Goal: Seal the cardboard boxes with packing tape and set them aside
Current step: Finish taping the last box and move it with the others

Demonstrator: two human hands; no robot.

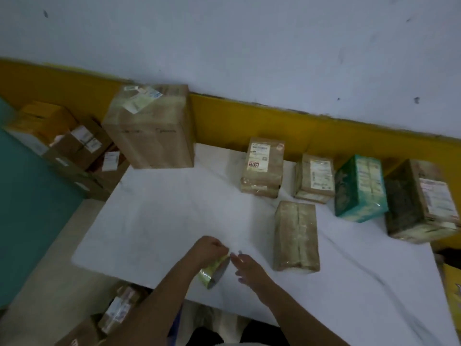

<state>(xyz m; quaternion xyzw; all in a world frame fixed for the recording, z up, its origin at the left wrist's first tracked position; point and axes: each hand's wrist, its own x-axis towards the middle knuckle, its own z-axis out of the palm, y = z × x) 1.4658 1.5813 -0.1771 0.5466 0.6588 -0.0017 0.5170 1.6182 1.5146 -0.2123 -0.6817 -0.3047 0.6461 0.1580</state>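
Tape roll (215, 269) hangs tilted over the near part of the desk (159, 221), pinched at its upper rim by the left hand (212, 248), whose fingers curl round it, so that grip is closed on the roll. Right hand (247, 265) lies just beside it, fingers fairly straight and holding nothing, tips reaching toward the roll's top edge; whether they touch the tape end I cannot tell. Likely the loose end is being sought for a strip. Nearest box (295, 236) lies flat on the desk, to the right of both hands and a little farther off, near the right hand and apart from the roll. Its long axis runs away from the person, and the seam down its middle looks glossy, as if taped. The right hand is the nearer one to draw it in or shift it aside. Behind it, along the wall, stand a labelled box (264, 171), a smaller box (314, 179), a green box (359, 186) and a dark box (421, 201), with a big box (149, 126) at the far left corner. Their labels are white with print, one with a red-and-white mark – all too blurred to read, no brand legible
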